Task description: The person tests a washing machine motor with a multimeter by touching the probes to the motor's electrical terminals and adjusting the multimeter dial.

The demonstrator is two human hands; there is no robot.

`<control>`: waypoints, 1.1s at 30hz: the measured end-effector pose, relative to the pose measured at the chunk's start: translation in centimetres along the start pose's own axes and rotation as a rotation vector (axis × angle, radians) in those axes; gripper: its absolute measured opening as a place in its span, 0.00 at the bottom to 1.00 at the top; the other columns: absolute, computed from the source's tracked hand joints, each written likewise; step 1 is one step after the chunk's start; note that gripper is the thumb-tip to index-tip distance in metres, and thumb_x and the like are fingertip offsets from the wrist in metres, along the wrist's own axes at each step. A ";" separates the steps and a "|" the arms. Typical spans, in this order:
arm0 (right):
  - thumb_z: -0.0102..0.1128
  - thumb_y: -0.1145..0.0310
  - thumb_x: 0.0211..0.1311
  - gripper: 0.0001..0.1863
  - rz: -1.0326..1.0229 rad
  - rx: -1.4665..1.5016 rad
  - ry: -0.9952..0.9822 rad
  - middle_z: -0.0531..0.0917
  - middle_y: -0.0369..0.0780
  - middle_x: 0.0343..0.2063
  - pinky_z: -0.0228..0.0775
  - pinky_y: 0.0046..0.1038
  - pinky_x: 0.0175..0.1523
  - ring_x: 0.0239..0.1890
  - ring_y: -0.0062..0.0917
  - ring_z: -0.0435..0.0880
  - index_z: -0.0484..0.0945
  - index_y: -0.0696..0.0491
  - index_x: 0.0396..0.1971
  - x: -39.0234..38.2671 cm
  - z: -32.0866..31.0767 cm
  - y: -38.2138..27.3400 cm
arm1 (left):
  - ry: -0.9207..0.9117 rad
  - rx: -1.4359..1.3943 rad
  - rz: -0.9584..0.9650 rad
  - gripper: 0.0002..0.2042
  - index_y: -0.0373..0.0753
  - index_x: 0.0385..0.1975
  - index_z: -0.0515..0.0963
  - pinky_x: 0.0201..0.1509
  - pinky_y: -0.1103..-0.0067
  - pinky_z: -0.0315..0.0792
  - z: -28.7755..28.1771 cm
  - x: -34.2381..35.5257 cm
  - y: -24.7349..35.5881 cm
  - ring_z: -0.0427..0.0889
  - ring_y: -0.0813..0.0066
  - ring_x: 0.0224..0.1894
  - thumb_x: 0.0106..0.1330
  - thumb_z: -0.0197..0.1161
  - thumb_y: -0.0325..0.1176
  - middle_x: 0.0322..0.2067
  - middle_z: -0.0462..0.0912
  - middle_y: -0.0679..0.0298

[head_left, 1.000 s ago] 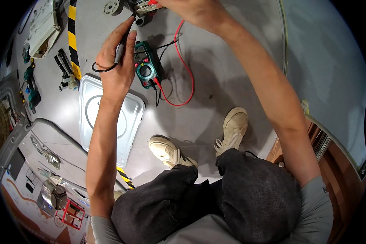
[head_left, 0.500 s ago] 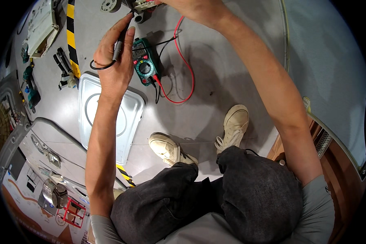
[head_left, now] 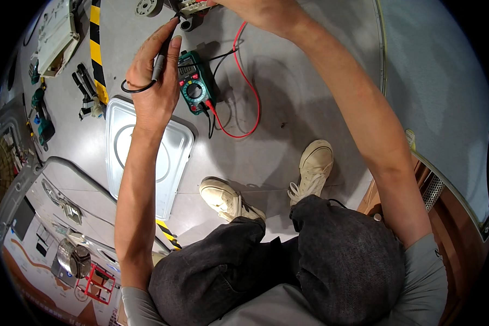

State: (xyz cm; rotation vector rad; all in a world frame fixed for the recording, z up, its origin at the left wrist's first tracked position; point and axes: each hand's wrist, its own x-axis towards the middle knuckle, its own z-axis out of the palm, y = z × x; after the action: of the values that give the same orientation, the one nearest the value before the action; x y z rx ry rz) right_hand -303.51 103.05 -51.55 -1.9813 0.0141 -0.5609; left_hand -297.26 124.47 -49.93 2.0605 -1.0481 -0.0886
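Head view: the upper edge cuts off the fingers of the right hand (head_left: 266,13), so whether they are apart, together or clamped on something I cannot tell. The same edge crops the machine part (head_left: 193,7) beside them. A wide stretch of bare grey floor (head_left: 277,114) lies between the right forearm and the meter (head_left: 194,89), reaching down to the two cream shoes (head_left: 217,195). On the left, room is tighter: the left forearm passes over a pale metal panel (head_left: 171,149).

The left hand (head_left: 153,89) has its thumb and fingers closed on a black probe (head_left: 158,66). The probe's long axis runs up the picture, leaning slightly right at the top, and its tip end points to the machine part; whether it touches is too small to tell. The meter lies on the floor just right of the left hand, face up, long axis roughly up and down, screen end away from the person, sockets toward the shoes.

A red wire (head_left: 254,89) curves from the sockets across the floor and up toward the right hand; a black wire (head_left: 218,58) crosses the meter near its screen. A round grey disc (head_left: 148,6) lies left of the machine part. Farther left are striped tape (head_left: 96,46), a black tool (head_left: 85,89) and a green drill (head_left: 39,117).
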 end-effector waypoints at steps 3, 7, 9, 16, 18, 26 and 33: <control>0.57 0.66 0.64 0.12 -0.099 -0.097 0.019 0.86 0.43 0.28 0.74 0.26 0.37 0.31 0.28 0.85 0.82 0.61 0.33 0.0 0.0 0.5 | 0.005 0.007 0.014 0.14 0.40 0.53 0.79 0.48 0.78 0.75 0.0 0.1 0.0 0.83 0.73 0.40 0.69 0.61 0.31 0.41 0.85 0.57; 0.57 0.65 0.64 0.13 0.194 0.089 -0.040 0.86 0.43 0.28 0.74 0.25 0.37 0.30 0.25 0.85 0.83 0.60 0.34 0.2 -0.2 -0.9 | 0.000 -0.003 -0.008 0.14 0.39 0.52 0.79 0.48 0.78 0.75 -0.1 0.0 0.3 0.83 0.73 0.40 0.69 0.61 0.30 0.40 0.84 0.57; 0.57 0.65 0.64 0.13 0.210 0.098 -0.024 0.87 0.43 0.28 0.74 0.25 0.37 0.30 0.24 0.85 0.83 0.60 0.34 0.2 -0.3 -1.3 | 0.006 -0.015 -0.014 0.13 0.38 0.52 0.79 0.49 0.78 0.75 -0.1 0.1 0.5 0.83 0.72 0.40 0.69 0.61 0.30 0.40 0.84 0.56; 0.57 0.65 0.64 0.13 0.180 0.065 -0.017 0.87 0.43 0.27 0.74 0.25 0.37 0.30 0.25 0.85 0.83 0.60 0.34 0.2 -0.4 -1.4 | -0.015 -0.012 -0.020 0.15 0.37 0.55 0.78 0.49 0.81 0.73 -0.1 0.1 0.3 0.80 0.78 0.42 0.72 0.58 0.34 0.43 0.85 0.59; 0.58 0.65 0.64 0.12 0.155 0.060 -0.012 0.86 0.43 0.27 0.74 0.25 0.36 0.30 0.25 0.85 0.83 0.60 0.34 0.2 -0.3 -1.2 | -0.013 -0.004 -0.016 0.15 0.38 0.55 0.78 0.48 0.81 0.73 -0.1 0.1 0.3 0.80 0.79 0.41 0.72 0.58 0.34 0.42 0.85 0.58; 0.58 0.67 0.64 0.12 0.210 0.103 -0.013 0.85 0.42 0.24 0.73 0.25 0.35 0.27 0.24 0.83 0.82 0.61 0.34 0.2 0.0 -1.8 | 0.001 0.012 0.004 0.13 0.37 0.52 0.79 0.47 0.79 0.75 -0.1 0.2 0.4 0.83 0.72 0.39 0.68 0.61 0.29 0.41 0.84 0.56; 0.57 0.67 0.64 0.11 0.268 0.111 -0.056 0.81 0.38 0.18 0.69 0.26 0.29 0.22 0.19 0.78 0.81 0.60 0.31 0.6 -0.5 -2.9 | 0.011 0.010 0.009 0.13 0.37 0.52 0.79 0.47 0.79 0.75 -0.1 0.1 0.5 0.83 0.73 0.38 0.68 0.61 0.29 0.40 0.84 0.56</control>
State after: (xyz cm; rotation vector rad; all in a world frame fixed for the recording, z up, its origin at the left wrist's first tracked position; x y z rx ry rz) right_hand -303.83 103.85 -48.74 -1.8483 0.2069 -0.3252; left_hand -297.44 124.26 -49.53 2.0626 -1.0535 -0.0678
